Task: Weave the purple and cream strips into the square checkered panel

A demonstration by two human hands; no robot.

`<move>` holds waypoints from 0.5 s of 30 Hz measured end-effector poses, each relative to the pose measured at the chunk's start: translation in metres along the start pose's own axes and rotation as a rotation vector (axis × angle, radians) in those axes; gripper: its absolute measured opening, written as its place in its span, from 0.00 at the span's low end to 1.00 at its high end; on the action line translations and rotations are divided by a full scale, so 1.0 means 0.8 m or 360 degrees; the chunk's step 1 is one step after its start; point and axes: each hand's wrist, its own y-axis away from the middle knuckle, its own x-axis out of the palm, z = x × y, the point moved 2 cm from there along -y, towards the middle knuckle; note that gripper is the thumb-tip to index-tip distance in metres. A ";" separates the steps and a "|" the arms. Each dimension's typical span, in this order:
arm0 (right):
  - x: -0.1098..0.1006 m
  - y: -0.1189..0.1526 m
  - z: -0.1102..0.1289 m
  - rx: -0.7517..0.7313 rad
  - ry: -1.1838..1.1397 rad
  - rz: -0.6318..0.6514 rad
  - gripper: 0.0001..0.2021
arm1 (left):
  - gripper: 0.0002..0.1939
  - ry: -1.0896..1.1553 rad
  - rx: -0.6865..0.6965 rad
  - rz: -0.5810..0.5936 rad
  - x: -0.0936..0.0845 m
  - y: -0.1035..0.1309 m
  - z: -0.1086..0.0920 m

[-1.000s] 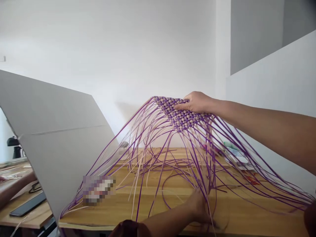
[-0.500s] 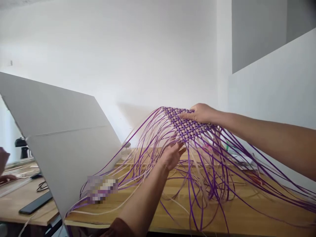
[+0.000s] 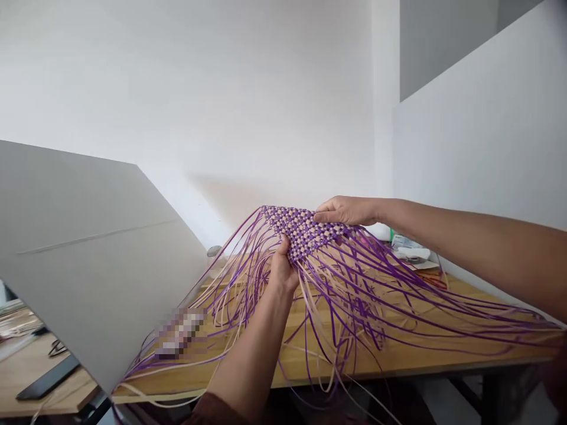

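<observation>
A woven piece (image 3: 301, 230) in purple and pale pink checks is held up above the wooden table (image 3: 248, 369). Long loose purple and pale strands (image 3: 349, 295) hang from its edges and spread over the tabletop. My left hand (image 3: 284, 265) grips the near corner, thumb on top and fingers hidden underneath. My right hand (image 3: 343, 210) is closed on the far right edge, its thumb lying on the weave; the other fingers are partly hidden.
A grey-white panel (image 3: 88, 248) leans along the left side. Beyond it, a dark phone-like slab (image 3: 48, 378) rests on another table. White packets (image 3: 411, 251) and orange-red strands (image 3: 432, 278) lie at the back right. A blurred patch (image 3: 181, 334) covers something at the left.
My left thumb has come over the top of the near corner, where the hand was underneath with fingers apart. The weave sits further left and slightly lower in view.
</observation>
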 end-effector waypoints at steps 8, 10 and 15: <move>0.005 -0.022 -0.006 -0.0120 0.0946 -0.0543 0.30 | 0.13 -0.0075 0.0205 0.0024 -0.006 0.009 0.006; 0.005 -0.021 -0.006 -0.0079 0.0910 -0.0440 0.29 | 0.11 -0.0084 0.0272 -0.0137 -0.013 0.007 0.009; 0.005 -0.014 -0.003 0.0056 0.0707 -0.0259 0.28 | 0.14 -0.0053 0.0381 -0.0269 -0.019 0.005 0.018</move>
